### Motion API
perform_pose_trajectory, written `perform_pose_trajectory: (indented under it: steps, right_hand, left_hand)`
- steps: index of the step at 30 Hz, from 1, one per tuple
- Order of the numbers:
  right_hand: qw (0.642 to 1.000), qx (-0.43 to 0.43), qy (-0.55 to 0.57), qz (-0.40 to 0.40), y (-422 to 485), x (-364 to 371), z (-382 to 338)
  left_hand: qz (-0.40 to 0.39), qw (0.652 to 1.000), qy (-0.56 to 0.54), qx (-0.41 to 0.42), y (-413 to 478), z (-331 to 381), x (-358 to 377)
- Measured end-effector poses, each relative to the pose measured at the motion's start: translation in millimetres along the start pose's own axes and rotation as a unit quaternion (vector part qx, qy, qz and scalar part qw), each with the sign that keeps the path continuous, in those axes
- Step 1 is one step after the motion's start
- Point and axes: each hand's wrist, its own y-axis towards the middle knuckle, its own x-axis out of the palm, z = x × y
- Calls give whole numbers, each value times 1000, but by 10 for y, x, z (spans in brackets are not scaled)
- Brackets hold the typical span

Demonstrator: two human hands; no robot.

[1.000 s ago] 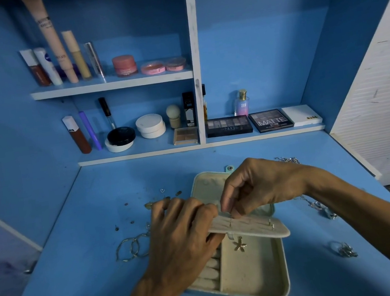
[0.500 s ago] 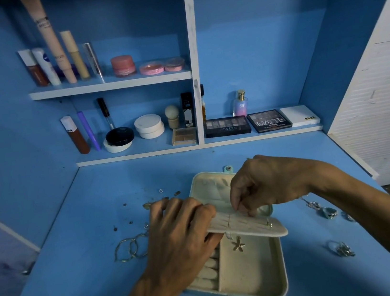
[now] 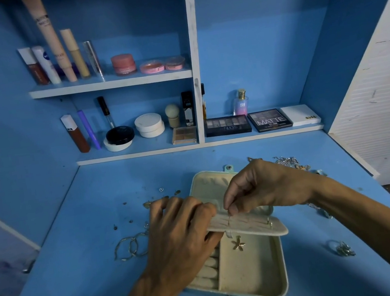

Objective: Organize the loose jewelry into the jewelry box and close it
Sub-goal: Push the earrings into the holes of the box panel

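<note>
Left hand [image 3: 180, 232] is curled round one end of the padded flap [image 3: 255, 226], and right hand [image 3: 264, 185] is pinching something tiny against it, can't tell what. Jewelry box [image 3: 281, 261] sits open mid-desk [image 3: 83, 289], with a starfish charm [image 3: 238, 244] dangling under the flap. Hoops [image 3: 130, 247] lie to its left, a ring [image 3: 342, 250] to its right.

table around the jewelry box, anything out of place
Scattered loose on the table, outside the open jewelry box: hoops at its left, small studs behind them, a chain pile far right, a ring near right.
</note>
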Motion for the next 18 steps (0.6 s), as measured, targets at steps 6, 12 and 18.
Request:
perform_pose_trajectory:
  steps: [6,12,18]
  right_hand:
    - [998,-2,-50,-26,6,-3,-32]
    - [997,-7,-67,-40,0,2,-34]
    - [997,-8,-61,-42,7,3,-17]
  left_hand:
    - [0,1000,5,1,1,-2,9]
    - [0,1000,8,3,-25,-13,19]
    - [3,1000,12,3,-25,-17,27]
